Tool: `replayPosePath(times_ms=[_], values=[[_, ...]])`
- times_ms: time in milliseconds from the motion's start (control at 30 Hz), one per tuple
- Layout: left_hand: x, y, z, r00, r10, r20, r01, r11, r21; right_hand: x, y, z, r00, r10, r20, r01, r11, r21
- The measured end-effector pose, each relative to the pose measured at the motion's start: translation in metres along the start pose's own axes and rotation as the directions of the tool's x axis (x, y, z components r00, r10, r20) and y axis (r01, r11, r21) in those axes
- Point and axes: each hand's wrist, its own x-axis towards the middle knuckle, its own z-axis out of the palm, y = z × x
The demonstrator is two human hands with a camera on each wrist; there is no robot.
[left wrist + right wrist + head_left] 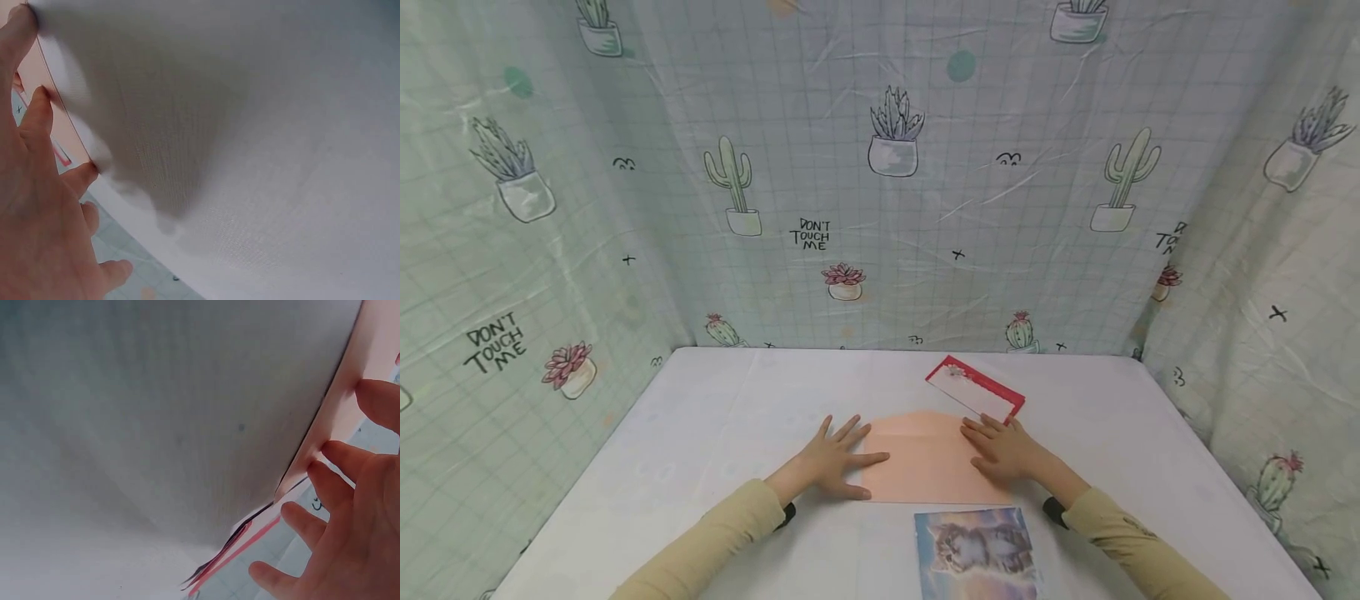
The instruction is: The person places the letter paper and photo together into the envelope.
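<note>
A peach-coloured envelope lies flat on the white table, its rounded flap edge toward the back. At its left edge my left hand spreads its fingers, thumb and index resting on the paper. My right hand rests on the envelope's right side with fingers extended. Both wrist views show outstretched fingers touching the envelope's edge, the left hand and the right hand alike. Behind the right fingertips lies a red-bordered white card, set at a slant.
In front of the envelope is a picture of kittens on a blue and pink background, cut off by the frame's lower edge. The white table is enclosed by a cactus-printed curtain at the back and sides.
</note>
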Motion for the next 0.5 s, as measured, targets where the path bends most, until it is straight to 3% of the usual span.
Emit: replayPosePath(times_ms=[267,500], values=[[0.000,0.000,0.000,1.000,0.006,-0.012,-0.006,1.000,-0.009,-0.004,-0.002,0.000,0.999,0.009,-0.035,-0.008,1.000,0.017],[0.000,0.000,0.000,1.000,0.005,-0.014,-0.005,1.000,0.003,-0.013,-0.001,0.002,0.991,-0.053,-0.125,0.059,0.997,0.040]])
